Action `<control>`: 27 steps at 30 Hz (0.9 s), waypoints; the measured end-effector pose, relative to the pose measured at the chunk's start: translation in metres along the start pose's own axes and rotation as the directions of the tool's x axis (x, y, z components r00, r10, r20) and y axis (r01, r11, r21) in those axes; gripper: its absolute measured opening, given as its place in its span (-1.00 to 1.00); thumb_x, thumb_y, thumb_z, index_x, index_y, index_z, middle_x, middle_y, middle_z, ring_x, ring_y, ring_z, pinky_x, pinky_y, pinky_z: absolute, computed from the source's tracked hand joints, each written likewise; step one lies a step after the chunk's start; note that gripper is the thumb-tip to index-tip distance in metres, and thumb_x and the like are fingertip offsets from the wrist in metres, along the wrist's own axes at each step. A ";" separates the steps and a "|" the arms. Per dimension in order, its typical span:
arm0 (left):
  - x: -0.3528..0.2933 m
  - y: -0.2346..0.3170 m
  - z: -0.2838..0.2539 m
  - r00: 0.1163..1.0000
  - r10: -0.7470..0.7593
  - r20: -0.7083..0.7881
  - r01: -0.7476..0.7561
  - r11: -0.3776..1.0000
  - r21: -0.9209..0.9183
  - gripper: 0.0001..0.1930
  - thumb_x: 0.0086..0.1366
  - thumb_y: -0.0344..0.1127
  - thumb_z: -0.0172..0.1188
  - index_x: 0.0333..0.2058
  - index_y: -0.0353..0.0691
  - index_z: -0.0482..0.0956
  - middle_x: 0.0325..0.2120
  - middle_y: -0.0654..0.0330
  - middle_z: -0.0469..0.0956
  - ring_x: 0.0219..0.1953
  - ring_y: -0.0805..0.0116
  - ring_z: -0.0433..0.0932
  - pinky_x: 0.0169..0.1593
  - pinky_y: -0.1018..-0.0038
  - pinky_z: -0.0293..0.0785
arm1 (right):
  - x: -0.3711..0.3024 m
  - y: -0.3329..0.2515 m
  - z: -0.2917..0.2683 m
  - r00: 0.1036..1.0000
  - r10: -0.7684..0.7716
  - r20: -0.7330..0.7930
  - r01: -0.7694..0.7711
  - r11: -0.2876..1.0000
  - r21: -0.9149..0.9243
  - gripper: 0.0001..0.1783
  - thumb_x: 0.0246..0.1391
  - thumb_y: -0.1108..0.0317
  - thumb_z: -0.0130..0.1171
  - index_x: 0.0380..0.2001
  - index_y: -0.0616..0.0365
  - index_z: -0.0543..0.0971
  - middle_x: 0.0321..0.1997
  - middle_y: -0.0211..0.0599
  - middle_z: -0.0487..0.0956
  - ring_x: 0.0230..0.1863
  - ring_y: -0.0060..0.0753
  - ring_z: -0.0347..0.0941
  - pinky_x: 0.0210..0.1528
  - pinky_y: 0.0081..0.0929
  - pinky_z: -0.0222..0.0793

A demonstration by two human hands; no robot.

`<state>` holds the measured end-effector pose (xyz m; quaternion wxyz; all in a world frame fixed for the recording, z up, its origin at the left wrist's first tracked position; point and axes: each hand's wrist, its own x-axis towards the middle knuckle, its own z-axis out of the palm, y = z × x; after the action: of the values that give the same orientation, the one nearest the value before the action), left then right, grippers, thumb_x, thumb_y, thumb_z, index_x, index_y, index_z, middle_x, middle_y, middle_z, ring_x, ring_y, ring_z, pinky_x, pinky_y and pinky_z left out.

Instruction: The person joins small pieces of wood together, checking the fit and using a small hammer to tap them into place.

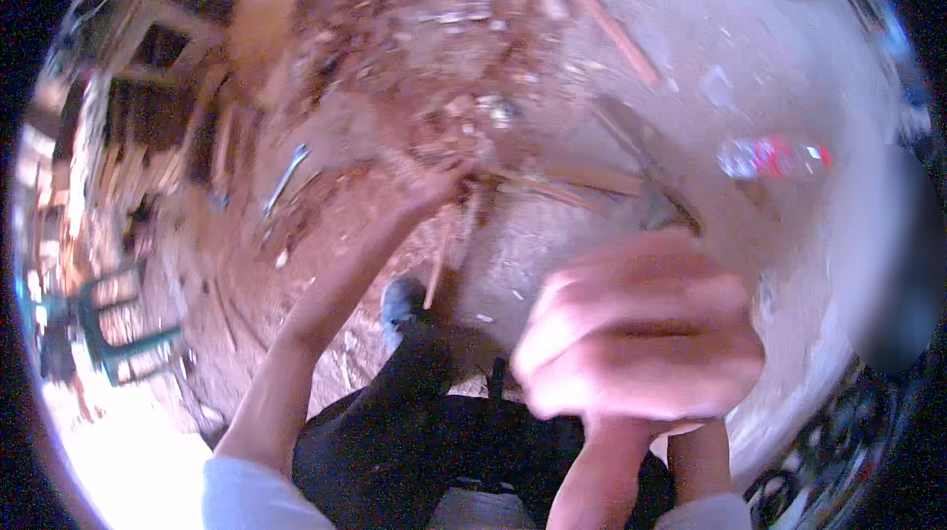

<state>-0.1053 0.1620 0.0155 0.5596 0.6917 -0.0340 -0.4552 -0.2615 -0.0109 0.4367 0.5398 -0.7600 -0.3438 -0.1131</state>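
My right hand (646, 333) is raised close to the camera, curled into a fist. What it grips, if anything, is hidden behind the fingers. Just beyond the knuckles lies a long dark strip (646, 160); I cannot tell whether it joins the fist. My left arm stretches down to the ground, where my left hand (449, 180) is at some thin wooden pieces (582, 185). Its fingers are smeared, so their grip cannot be made out. A narrow stick (440, 259) stands or lies below that hand, near my shoe (402, 303).
A metal wrench (286, 180) lies on the reddish earth at left. A clear plastic bottle with a red label (774, 157) is at right. A reddish wooden bar (602, 17) lies farther off. At the left edge are stacked wood (212, 135) and a green chair (128, 338).
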 end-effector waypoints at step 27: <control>-0.030 -0.052 0.053 0.816 0.260 -0.516 -0.276 0.960 0.046 -0.53 0.28 0.09 0.11 -0.16 -0.25 0.45 -0.35 -0.15 0.56 -0.20 -0.13 0.57 -0.12 0.05 0.45 | -0.185 0.300 0.153 0.703 0.709 0.060 -0.567 0.609 -0.555 -0.36 0.16 0.45 0.01 0.33 0.07 0.21 0.35 0.08 0.18 0.37 0.22 0.07 0.35 -0.03 0.08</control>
<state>-0.1828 0.1586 -0.0065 0.6171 0.7679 0.0276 -0.1698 -0.2354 -0.0023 0.0535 0.2764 -0.9515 -0.0768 0.1109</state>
